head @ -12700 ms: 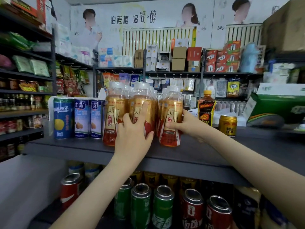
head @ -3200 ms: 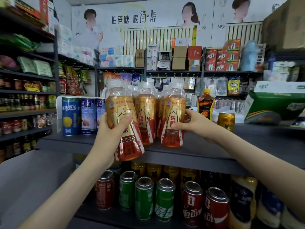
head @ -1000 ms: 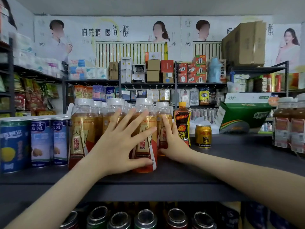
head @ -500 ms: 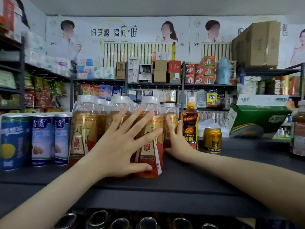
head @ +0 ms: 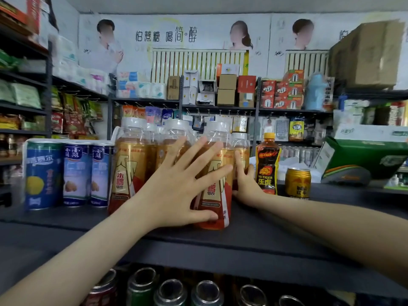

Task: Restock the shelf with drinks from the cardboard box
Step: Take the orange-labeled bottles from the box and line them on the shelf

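Landmark front bottle [head: 215, 195]: label half covered by left hand [head: 176, 191] | left of it: middle bottle [head: 174, 146] mostly behind that hand | behind it: rear bottles [head: 154, 130], caps only | right of it: right hand [head: 247, 186] partly hidden | below it: cans [head: 174, 292] cut by bottom edge, brands unreadable | far right: green carton [head: 362, 160] cut by edge

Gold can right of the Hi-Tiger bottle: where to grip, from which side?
Wrap the gold can round its side wall at mid-height, coming from the front right. It stands upright on the shelf, with the Hi-Tiger bottle close on its left.
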The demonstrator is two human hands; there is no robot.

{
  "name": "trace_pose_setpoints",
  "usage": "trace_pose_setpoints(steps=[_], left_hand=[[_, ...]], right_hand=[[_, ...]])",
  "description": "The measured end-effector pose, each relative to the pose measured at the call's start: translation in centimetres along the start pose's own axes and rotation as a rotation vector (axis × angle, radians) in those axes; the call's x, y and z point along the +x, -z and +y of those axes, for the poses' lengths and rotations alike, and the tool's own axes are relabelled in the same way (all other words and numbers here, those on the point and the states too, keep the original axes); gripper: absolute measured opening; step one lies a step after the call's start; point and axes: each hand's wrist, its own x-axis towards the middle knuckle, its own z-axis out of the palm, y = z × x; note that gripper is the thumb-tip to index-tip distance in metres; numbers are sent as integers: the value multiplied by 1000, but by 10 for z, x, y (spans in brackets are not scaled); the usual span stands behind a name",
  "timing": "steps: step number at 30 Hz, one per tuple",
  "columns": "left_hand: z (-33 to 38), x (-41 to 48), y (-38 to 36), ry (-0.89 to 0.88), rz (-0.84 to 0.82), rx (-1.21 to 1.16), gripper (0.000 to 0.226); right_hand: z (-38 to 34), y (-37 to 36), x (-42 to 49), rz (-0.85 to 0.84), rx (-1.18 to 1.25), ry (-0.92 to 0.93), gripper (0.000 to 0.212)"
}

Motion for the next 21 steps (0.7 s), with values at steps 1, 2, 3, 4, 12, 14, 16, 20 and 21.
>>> trace_pose_setpoints(steps=[1,2,3,4,12,14,16,20,21], left_hand=[[0,0,0,-2,2,1,88],[0,0,0,-3,6,-3,88],[-1,0,-1,-4,10,-9,88],[-1,0,-1,-5,15,-15,88],[1,2,-2,6,16,-67,87],[4,3,-1,20,11,-106,83],[9,3,2,56,20,-166,76],[33,-1,18,180,48,-310,64],[41,-4,23,215,52,-363,61]], right_hand=[[-2,1,-1,-9,-7,-12,124],[-3,1,-2,-16,-21,-19,125],[-5,2,-3,-17,-36,-15,126],[-6,3,-5,-17,-54,1,127],[-24,46,-53,-44,-293,-72,107],[-29,60,-74,-67,-340,-88,96],[-37,72,-98,-43,-368,-67,82],[-62,91,-149,22,-394,3,64],[-69,94,-161,48,-375,20,60]])
